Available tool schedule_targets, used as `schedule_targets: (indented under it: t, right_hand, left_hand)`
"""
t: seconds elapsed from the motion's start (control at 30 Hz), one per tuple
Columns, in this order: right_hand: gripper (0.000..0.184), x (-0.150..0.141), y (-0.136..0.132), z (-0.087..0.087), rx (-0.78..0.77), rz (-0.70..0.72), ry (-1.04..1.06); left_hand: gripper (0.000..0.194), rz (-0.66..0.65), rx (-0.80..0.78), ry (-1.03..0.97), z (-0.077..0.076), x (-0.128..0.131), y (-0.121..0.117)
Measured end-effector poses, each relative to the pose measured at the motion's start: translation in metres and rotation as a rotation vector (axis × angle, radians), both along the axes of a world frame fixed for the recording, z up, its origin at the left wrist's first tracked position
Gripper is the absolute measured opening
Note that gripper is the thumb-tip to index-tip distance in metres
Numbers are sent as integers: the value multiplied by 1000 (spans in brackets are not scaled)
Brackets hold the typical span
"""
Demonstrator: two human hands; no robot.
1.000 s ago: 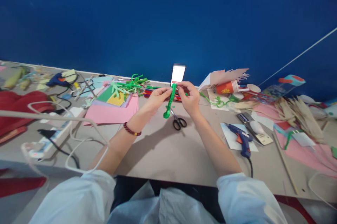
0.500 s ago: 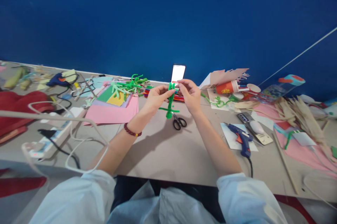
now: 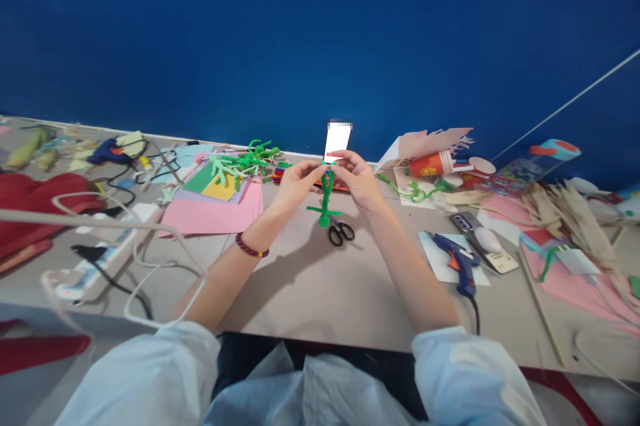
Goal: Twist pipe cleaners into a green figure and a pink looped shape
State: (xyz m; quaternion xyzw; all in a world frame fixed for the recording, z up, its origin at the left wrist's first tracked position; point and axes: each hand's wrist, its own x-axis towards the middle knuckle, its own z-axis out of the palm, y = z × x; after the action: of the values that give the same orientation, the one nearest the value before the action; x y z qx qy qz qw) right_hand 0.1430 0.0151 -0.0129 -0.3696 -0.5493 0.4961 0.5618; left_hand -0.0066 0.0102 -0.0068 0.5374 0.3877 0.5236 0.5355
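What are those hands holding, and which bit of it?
A green fuzzy figure, pinched near its forked upper end by the fingertips of the left hand and right hand.

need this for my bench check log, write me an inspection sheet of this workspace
Surface: gray-beige table, crowded on both sides.
Work items: green pipe-cleaner figure, held up; scissors on the table, blades partly hidden behind it.
Clutter: pink paper, green pipe-cleaner pile, paper cups, glue gun partly on pale paper.
Grips: left grip and right grip pinch the figure's upper part.
Cables: white cable looping near power strip; black glue-gun cord.
Surroundings: blue wall, lit phone before it; other people, nothing seen.
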Motion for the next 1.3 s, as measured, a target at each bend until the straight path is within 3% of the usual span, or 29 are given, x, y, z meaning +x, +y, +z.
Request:
schedule_targets:
  t: [0.4,0.67,0.8,0.9,1.07,1.3]
  right_hand:
    - [38,-1,3,-6,-56,53,38]
    - [36,3,3,-3,-33,16,-49]
    - [34,5,2,1,51,-63,-96]
    - [33,5,-1,6,140,-73,-105]
    - [33,7,-5,11,230,23,-122]
    - [34,5,1,-6,148,231,-337]
  left_hand:
    - [25,97,66,37,-1,0,3]
    - [33,62,67,45,-6,-3,8]
    - [37,117,98,79,-9,-10,17]
    - [43,141,-32,95,-9,-14,21]
    - [53,-88,-298,77,-11,-12,21]
    - [41,-81,-134,-90,-17,-6,21]
